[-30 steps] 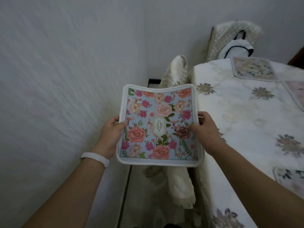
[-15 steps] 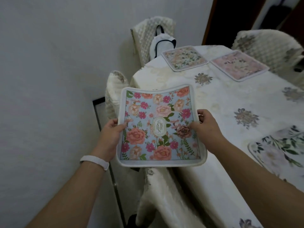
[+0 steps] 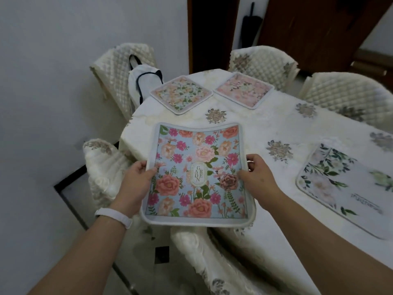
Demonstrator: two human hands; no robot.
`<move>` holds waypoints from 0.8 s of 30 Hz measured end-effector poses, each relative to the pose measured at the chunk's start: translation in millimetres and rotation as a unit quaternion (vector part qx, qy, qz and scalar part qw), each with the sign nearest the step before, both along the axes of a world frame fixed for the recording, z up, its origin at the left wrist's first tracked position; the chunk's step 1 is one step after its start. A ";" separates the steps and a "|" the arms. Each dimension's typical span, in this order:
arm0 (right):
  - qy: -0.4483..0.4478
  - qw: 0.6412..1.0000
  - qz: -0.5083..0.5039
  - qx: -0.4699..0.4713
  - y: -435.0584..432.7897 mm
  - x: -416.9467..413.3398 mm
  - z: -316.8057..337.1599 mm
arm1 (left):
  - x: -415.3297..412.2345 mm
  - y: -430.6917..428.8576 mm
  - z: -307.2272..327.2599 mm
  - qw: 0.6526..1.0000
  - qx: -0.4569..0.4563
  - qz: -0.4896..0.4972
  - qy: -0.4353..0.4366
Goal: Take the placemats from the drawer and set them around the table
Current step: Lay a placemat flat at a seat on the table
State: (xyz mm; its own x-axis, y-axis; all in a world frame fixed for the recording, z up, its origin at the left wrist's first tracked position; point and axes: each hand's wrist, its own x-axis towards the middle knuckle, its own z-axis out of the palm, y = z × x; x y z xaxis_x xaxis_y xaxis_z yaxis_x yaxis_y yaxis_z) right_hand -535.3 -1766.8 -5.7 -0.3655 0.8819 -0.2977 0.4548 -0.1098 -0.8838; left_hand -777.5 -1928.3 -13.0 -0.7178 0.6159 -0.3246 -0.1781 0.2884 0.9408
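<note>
A blue floral placemat with a white border hangs over the near left corner of the table. My left hand grips its left edge and my right hand grips its right edge, thumbs on top. Three other placemats lie on the cream tablecloth: a pale floral placemat at the far corner, a pink placemat beside it, and a white leafy placemat at the right.
Chairs with quilted cream covers stand around the table: one chair at the far left with a white bag on it, two chairs at the far right, one chair below my left hand. A white wall runs along the left.
My view has swung right from the wall onto the table. The blue placemat, held in both hands, has moved over the table's corner, and more of the laid placemats show.
</note>
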 end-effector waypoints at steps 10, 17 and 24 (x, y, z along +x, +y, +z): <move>0.041 0.998 -0.053 0.003 13.8 23.5 14.0 | 0.2 37.6 18.8 0.999 0.022 -0.032 0.027; 0.037 0.997 -0.062 -0.004 12.5 -2.1 -1.1 | -28.9 48.4 12.0 0.998 0.005 -0.055 0.040; 0.030 0.992 -0.118 -0.035 29.0 -71.4 -27.1 | -109.5 96.4 -22.1 0.993 -0.016 -0.103 0.050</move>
